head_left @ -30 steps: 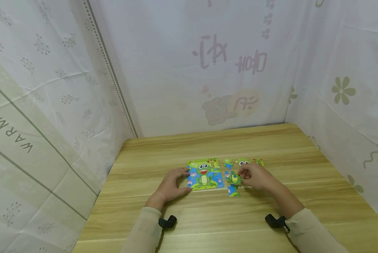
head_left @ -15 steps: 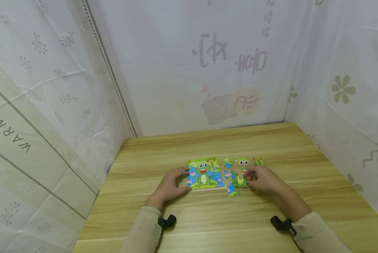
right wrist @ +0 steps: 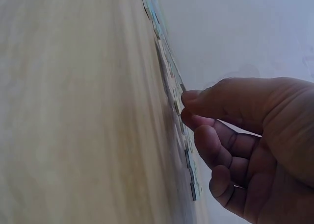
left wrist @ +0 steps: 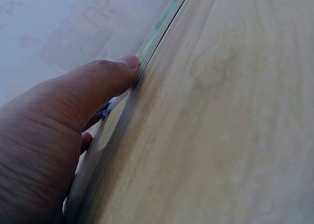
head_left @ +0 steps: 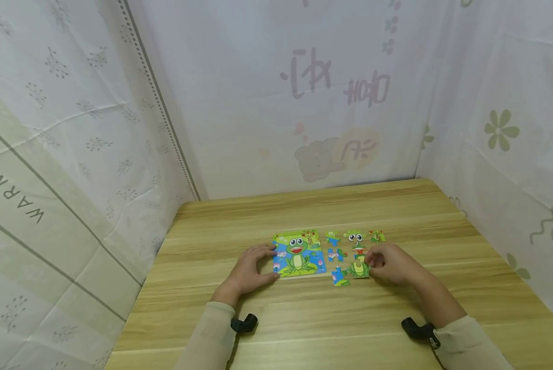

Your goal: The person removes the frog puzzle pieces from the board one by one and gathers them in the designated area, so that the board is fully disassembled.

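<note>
Looking down from the head view, the right hand (head_left: 389,263) sits at the right edge of a green frog-body piece (head_left: 359,269), its fingertips pinching that piece where it lies flat on the worktop (head_left: 304,318). The piece lies just left of this hand, below the frog-face piece (head_left: 356,237) and beside a small blue piece (head_left: 338,277), which lies touching or nearly touching its left edge. Two more loose pieces lie further up, and the finished frog picture board (head_left: 299,253) is well to the left. The left hand (head_left: 253,270) rests on the board's left edge, fingers curved around it, so the right hand is plainly the nearer one to the loose piece.

Seen from the left wrist, the left hand's thumb (left wrist: 103,82) presses against the thin edge of the board (left wrist: 157,33), which runs away along the worktop; the other fingers are mostly hidden beneath.

From the right wrist, the right hand's thumb and forefinger (right wrist: 196,99) close together on the edge of a piece in the row of puzzle pieces (right wrist: 169,72), seen edge-on and blurred; the remaining fingers curl loosely below.
</note>
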Action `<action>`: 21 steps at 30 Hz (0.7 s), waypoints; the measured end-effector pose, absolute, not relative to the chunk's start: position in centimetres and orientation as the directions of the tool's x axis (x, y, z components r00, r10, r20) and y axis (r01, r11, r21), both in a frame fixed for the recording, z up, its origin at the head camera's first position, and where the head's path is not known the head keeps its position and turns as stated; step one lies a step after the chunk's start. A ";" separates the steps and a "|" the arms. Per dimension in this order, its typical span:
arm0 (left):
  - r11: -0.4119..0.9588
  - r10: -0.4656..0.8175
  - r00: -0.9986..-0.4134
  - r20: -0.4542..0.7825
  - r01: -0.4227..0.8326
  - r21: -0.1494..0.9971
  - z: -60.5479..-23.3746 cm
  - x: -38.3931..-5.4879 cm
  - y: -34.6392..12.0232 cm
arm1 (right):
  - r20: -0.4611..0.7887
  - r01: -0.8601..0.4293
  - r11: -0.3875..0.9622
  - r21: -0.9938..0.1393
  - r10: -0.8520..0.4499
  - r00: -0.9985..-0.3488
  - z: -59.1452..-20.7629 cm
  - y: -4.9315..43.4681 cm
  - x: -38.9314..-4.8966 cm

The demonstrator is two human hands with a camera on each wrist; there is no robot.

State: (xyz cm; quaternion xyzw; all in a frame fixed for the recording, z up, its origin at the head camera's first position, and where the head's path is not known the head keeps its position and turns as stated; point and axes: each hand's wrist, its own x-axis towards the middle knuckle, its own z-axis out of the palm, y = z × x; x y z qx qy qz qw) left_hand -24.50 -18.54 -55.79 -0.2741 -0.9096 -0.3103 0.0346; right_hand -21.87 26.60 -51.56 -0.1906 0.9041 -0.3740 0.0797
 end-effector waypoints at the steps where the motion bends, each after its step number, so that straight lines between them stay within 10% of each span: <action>1: 0.657 0.477 -0.848 0.231 0.519 0.547 -55.8 -24.5 -18.6 | 0.000 -0.286 0.649 -0.705 -0.403 -0.915 -51.6 26.7 -21.9; 21: 0.641 0.477 -0.841 0.254 0.531 0.554 -55.7 -24.4 -18.5 | -0.017 -0.272 0.635 -0.723 -0.410 -0.912 -51.4 28.1 -21.2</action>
